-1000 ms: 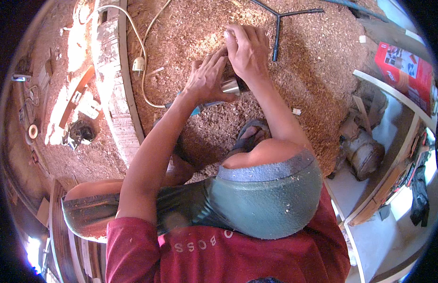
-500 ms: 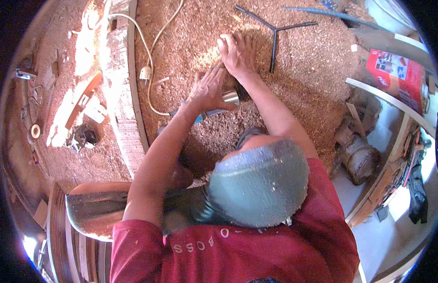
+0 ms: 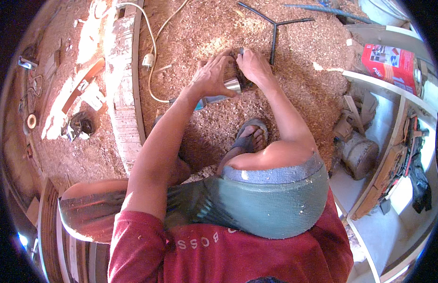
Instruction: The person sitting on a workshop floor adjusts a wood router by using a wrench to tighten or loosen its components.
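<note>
A corded power tool with a blue body and a shiny silver collar (image 3: 233, 87) lies low over the wood shavings. My left hand (image 3: 210, 78) curves over it, thumb beside the collar and fingers bent around its far side. Right next to it, my right hand (image 3: 253, 67) is closed, thumb and fingers pinching a small dark piece (image 3: 241, 51) at the tool's far end. The exact shape of that piece is hidden by the fingers. A pale cord (image 3: 155, 98) runs from the tool's left end.
A white plug (image 3: 148, 60) hangs by a thick wooden beam (image 3: 122, 89) at left. Beyond the hands lies a black three-armed rod (image 3: 274, 33). To the right are a red box (image 3: 388, 66) and a rusty metal cylinder (image 3: 359, 155). My sandalled foot (image 3: 253, 133) rests on shavings.
My right hand has drawn nearer and closed from spread fingers into a pinch. My left fingers have shifted slightly on the tool. My right knee has swung rightward, uncovering the foot.
</note>
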Tool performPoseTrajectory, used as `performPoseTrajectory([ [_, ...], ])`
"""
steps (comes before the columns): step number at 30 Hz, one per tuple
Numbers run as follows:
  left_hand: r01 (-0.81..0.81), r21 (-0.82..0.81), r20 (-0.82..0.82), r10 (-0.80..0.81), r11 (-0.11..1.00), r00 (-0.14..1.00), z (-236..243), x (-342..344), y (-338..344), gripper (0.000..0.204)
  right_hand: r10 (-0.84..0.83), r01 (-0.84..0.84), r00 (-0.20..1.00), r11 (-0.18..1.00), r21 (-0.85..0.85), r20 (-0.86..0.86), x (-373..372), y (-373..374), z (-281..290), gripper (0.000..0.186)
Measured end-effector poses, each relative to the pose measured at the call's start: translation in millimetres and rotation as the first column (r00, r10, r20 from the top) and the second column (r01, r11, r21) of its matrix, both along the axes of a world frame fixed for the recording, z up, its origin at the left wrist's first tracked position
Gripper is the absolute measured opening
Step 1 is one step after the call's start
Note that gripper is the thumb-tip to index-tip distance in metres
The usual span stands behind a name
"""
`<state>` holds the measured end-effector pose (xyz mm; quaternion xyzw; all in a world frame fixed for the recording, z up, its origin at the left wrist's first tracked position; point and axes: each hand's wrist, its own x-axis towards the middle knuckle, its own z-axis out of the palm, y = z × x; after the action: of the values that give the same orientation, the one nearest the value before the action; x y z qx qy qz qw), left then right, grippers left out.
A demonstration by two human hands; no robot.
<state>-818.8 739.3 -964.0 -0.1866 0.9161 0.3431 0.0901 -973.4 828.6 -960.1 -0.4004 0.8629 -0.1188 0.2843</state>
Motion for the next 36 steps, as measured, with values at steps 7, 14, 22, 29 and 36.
performPoseTrajectory([
  [7,-0.003,-0.015,-0.018,0.003,1.0,1.0,-4.0,0.4,0.4,0.112,-0.161,0.141,0.984,0.966,-0.217,-0.079,-4.3,13.8,11.5,0.032],
  [14,-0.012,-0.001,0.001,0.012,1.0,1.0,-3.3,-0.3,1.0,0.111,-0.108,0.08,0.991,0.952,-0.296,-0.08,17.7,28.8,27.0,0.03],
  [22,0.005,-0.006,0.021,-0.005,1.0,1.0,-8.1,-1.0,0.2,0.112,-0.106,0.092,0.993,0.966,-0.242,-0.044,24.0,28.8,30.7,0.031],
  [29,0.001,-0.008,-0.021,-0.001,1.0,1.0,-9.8,-0.5,0.3,0.113,-0.069,0.055,0.995,0.982,-0.182,-0.074,19.0,13.5,22.7,0.031],
  [36,-0.001,0.008,0.0,0.001,1.0,1.0,-4.6,-0.6,-0.7,0.116,-0.023,0.02,0.999,0.996,-0.091,-0.034,7.8,1.4,7.1,0.033],
])
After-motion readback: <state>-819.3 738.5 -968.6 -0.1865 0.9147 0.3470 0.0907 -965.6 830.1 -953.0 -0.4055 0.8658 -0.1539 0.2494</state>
